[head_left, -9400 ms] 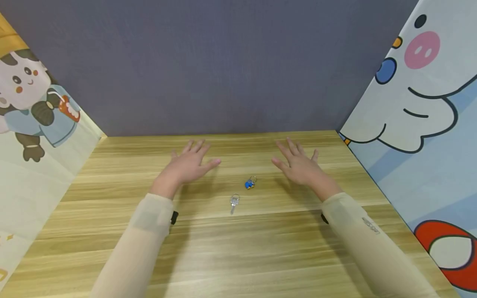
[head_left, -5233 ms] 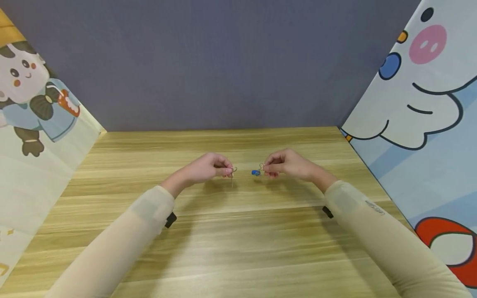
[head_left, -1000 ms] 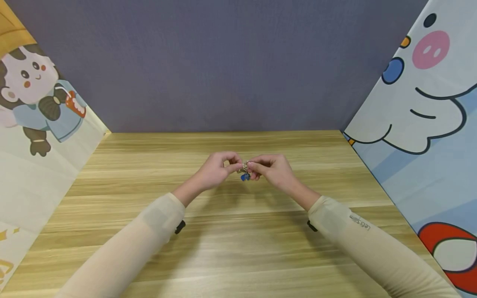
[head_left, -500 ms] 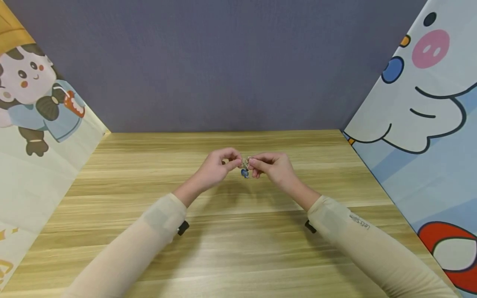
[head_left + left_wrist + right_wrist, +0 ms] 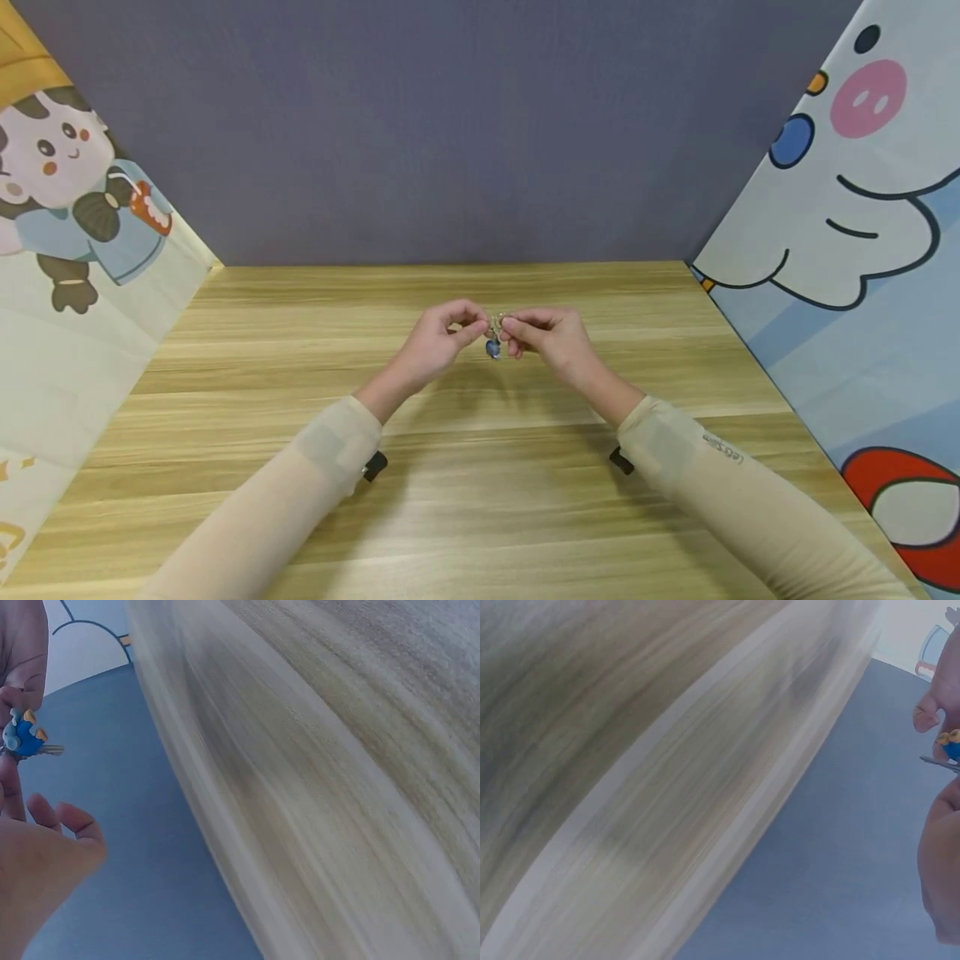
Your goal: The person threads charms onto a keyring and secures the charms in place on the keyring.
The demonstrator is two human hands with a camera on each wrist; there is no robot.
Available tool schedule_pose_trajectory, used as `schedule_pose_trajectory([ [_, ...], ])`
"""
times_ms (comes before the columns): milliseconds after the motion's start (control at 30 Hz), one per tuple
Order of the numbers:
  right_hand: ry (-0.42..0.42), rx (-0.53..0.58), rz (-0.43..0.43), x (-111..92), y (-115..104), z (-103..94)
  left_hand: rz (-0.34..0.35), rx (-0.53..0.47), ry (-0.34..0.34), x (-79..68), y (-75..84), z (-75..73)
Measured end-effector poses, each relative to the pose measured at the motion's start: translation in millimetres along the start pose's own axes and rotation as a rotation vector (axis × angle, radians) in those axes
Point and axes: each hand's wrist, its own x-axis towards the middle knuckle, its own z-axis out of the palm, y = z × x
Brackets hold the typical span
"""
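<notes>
Both hands meet above the wooden table (image 5: pixel 480 483) in the head view. Finger and thumb of my left hand (image 5: pixel 444 337) pinch small metal rings from the left, while my right hand (image 5: pixel 558 340) pinches them from the right. Below the fingertips hangs a small blue figure charm (image 5: pixel 492 348) with yellow-orange parts. A silver key (image 5: pixel 52 750) sticks out beside the charm in the left wrist view; its blade also shows in the right wrist view. Fingers hide most of the rings, so whether these are linked cannot be told.
A dark grey-purple panel (image 5: pixel 457 133) rises along the table's far edge. Printed cartoon panels stand at the sides, a left panel (image 5: pixel 82 358) and a right panel (image 5: pixel 847 358). A dark strap piece (image 5: pixel 374 466) shows below the left cuff.
The key and charm first lay apart on the table, then were lifted, key in the left hand, charm in the right. Hands came together; over the last second they rose slightly with the charm.
</notes>
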Motion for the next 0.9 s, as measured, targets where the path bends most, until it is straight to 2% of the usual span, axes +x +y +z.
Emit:
schedule_pose_trajectory([
  [100,0.001,-0.079,-0.033,-1,2,-1.6,0.011,0.066,0.011,-0.8,-1.9,1.0],
  [200,-0.016,-0.220,-0.094,-2,6,-3.3,0.034,0.162,0.014,-2.5,-3.4,2.0],
  [333,-0.051,-0.407,-0.188,-5,11,-3.8,0.097,0.292,0.003,-4.0,-3.2,3.3],
  [433,-0.061,-0.491,-0.239,-7,12,-3.1,0.158,0.391,-0.017,-4.4,-2.7,4.2],
  [567,-0.061,-0.525,-0.265,-8,14,-2.0,0.236,0.525,-0.030,-4.7,-2.1,5.4],
  [667,-0.054,-0.517,-0.254,-9,13,-1.1,0.273,0.567,-0.027,-4.9,-2.1,6.0],
  [767,-0.044,-0.488,-0.225,-10,13,-0.7,0.281,0.544,-0.014,-5.5,-2.2,6.4],
  [900,-0.026,-0.409,-0.171,-9,13,-0.2,0.256,0.493,0.018,-6.1,-1.4,7.5],
])
